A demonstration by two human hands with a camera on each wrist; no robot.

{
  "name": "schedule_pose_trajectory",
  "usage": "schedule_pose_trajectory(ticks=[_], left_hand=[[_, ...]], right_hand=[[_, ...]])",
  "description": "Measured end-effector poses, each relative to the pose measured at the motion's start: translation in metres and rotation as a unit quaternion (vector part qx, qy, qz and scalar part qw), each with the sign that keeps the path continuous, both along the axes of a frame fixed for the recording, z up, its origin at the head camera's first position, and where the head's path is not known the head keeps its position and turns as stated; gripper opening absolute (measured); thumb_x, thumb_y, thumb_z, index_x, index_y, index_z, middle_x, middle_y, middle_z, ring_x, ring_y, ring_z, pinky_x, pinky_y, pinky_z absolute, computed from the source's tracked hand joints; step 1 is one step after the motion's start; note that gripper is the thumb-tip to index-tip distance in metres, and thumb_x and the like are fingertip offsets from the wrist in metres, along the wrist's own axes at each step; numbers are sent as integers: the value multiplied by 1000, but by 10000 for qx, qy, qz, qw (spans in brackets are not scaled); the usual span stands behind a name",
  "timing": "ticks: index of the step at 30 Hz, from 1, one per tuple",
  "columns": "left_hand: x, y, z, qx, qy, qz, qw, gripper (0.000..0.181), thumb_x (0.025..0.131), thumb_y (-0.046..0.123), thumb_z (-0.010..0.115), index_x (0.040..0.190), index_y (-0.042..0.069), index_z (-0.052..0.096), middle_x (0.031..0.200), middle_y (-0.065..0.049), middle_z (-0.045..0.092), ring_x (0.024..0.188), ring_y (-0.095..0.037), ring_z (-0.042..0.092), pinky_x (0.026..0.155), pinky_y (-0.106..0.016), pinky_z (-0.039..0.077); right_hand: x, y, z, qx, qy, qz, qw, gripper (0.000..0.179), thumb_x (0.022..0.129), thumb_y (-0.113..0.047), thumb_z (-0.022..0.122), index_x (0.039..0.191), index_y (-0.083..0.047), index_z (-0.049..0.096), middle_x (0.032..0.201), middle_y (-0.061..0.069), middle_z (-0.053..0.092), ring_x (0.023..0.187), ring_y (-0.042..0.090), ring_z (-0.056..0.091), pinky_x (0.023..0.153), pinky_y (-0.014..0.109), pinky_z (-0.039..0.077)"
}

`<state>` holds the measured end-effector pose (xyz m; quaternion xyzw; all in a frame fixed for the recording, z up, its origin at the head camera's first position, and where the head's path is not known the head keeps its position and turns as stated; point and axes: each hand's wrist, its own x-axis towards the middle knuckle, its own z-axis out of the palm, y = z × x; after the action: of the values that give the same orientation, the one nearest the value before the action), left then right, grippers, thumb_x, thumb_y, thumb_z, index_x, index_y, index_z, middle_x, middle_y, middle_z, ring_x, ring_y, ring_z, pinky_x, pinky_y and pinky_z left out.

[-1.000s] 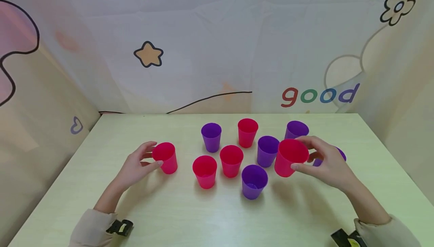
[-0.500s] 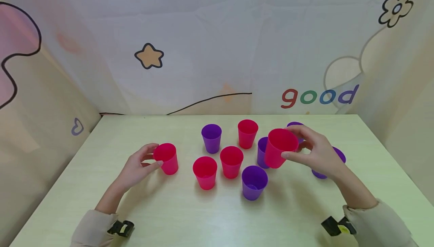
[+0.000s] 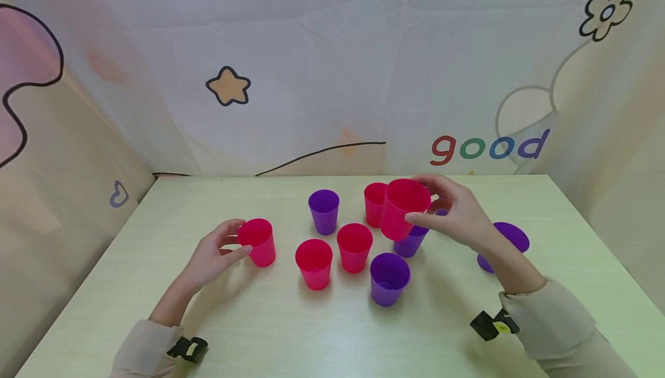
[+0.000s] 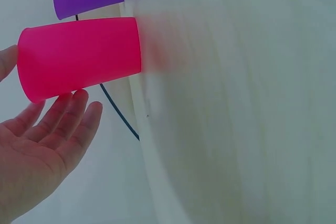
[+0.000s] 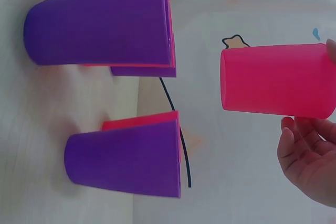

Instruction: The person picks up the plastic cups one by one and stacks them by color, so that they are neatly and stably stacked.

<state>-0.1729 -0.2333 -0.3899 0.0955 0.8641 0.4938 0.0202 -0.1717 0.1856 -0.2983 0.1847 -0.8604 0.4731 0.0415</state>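
On the left side of the table, my left hand (image 3: pixel 213 254) grips a pinkish-red plastic cup (image 3: pixel 258 242) near its rim, thumb in front and fingers behind. That cup stands upright, its base at the table in the left wrist view. My right hand (image 3: pixel 454 210) holds another pinkish-red cup (image 3: pixel 400 210) by its upper part, raised above the table and upright. In the right wrist view this raised cup (image 5: pixel 275 80) is well off the tabletop. From the head it overlaps a red cup (image 3: pixel 373 204) behind and a purple cup (image 3: pixel 409 243) below.
Between the hands stand red cups (image 3: pixel 314 265) (image 3: pixel 355 249) and purple cups (image 3: pixel 324 213) (image 3: pixel 389 280). Another purple cup (image 3: pixel 511 236) stands under my right forearm. One more purple cup is mostly hidden behind my right hand. A printed cloth (image 3: pixel 332 78) rises behind the table (image 3: pixel 260 320).
My right hand has carried its red cup leftward and up, from over the right-hand purple cups to the middle. The left hand and its cup have shifted slightly right. The other cups stay put.
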Motion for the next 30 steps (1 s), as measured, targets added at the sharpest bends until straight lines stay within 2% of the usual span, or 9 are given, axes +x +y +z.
schedule_pose_trajectory(ticks=[9,23,30], left_hand=[[-1,0,-1,16,-95,50,9999,55,83,15,67,130,5,40,123,-18,48,107,-36,50,75,-37,51],[2,1,1,40,-249,87,9996,55,84,15,65,131,5,38,124,-19,48,107,-36,50,75,-37,52],[1,1,2,-2,-298,72,9995,57,84,16,65,132,6,37,124,-19,47,107,-36,49,76,-38,51]], right_hand=[[-10,-22,3,-153,121,207,9996,59,74,-18,74,125,-6,48,112,8,55,92,22,53,72,31,49],[-16,-52,8,-326,199,534,9978,57,73,-18,74,123,-7,50,106,6,57,90,20,54,73,35,48],[-16,-67,12,-273,28,640,9976,59,72,-22,74,124,-7,49,103,6,57,87,21,56,70,34,49]])
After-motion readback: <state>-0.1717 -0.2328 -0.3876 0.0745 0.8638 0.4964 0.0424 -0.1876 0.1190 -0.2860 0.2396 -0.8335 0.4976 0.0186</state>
